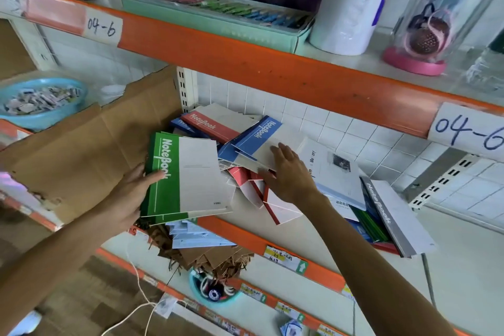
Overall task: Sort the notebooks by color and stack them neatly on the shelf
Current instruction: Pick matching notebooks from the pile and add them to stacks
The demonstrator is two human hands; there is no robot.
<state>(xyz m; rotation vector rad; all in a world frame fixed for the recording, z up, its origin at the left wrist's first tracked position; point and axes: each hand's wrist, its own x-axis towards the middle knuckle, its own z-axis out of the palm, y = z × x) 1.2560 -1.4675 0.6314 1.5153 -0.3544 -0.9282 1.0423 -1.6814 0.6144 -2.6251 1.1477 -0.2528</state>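
My left hand [131, 194] grips a small stack of green-spined notebooks [188, 174] at the shelf's left, thumb on the top cover, fingers underneath. My right hand [289, 172] lies with straight fingers on a blue-spined notebook [259, 136] in the loose pile. A red-spined notebook [210, 124] lies behind it against the tiled wall, and more red ones [261, 196] sit under my right palm. A grey-spined notebook [392, 213] tops a slanted pile at the right, over green and blue ones.
A cardboard sheet [81, 150] leans at the left end of the white shelf [245, 215]. A white booklet [330, 169] lies right of my right hand. Above, an orange shelf beam [245, 63] carries a mint tray and bottles. Below hang brown paper items [207, 256].
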